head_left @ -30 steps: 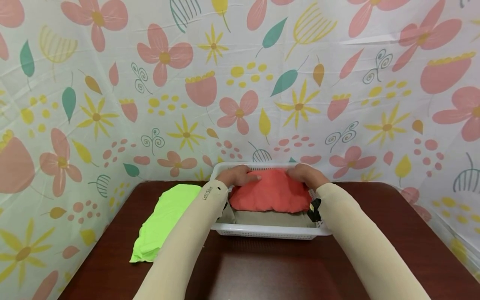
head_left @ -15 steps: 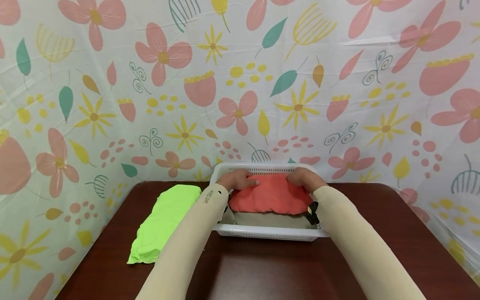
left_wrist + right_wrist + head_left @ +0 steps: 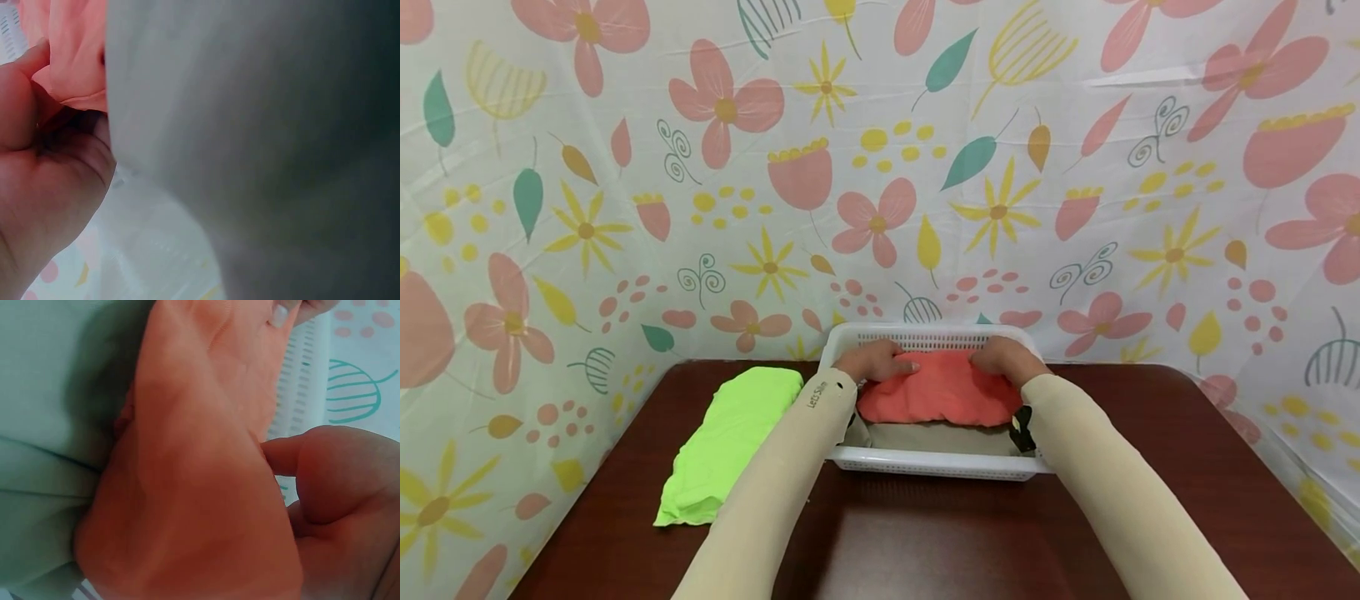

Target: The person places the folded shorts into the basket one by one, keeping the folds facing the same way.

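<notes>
Both hands, left hand and right hand, each keep a grasping grip on the coral cloth in the white basket at the tabletop's far edge.

Head view: above and behind, facing forward and down toward 12 o'clock; takes in bench, white basket, both sleeves, patterned backdrop.
Left wrist view: pressed close, mostly blurred grey cloth, orange cloth at 11 o'clock.
Right wrist view: very near, same orange cloth fills frame; basket wall at 2 o'clock.
All three share orange cloth.
</notes>
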{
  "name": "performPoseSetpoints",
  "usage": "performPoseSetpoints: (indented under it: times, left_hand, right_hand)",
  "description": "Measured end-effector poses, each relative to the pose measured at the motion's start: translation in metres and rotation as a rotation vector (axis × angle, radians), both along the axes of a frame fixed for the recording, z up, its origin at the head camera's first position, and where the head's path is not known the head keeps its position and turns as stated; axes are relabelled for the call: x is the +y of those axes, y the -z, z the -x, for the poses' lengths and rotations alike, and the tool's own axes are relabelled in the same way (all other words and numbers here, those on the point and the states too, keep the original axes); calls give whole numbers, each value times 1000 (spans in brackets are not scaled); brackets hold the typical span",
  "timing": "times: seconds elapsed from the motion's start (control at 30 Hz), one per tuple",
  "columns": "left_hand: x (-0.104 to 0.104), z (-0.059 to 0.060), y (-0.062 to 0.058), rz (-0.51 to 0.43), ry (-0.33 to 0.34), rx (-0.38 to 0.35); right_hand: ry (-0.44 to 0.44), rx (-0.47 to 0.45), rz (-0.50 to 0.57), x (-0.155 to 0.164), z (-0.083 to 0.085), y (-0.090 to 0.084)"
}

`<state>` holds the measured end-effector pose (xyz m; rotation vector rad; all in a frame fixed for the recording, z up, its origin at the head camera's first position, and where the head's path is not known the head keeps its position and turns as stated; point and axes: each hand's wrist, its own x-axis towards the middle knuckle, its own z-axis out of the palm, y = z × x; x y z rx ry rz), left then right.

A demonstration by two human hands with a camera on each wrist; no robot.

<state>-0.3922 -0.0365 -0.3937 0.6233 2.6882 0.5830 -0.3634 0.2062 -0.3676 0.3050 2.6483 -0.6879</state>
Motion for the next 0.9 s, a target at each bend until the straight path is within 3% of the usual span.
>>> performPoseSetpoints:
  times: [0.2, 0.6, 0.9]
  left_hand:
    - [0, 2, 1, 5, -18, -12]
    - [3, 5, -10, -9, -47, -55]
    - [0, 7, -16, 10, -17, -9]
  right_hand:
    - [25, 16, -20, 0, 6, 9]
    - [-21, 119, -63, -4, -11, -2]
    - [-111, 151, -133, -1, -11, -9]
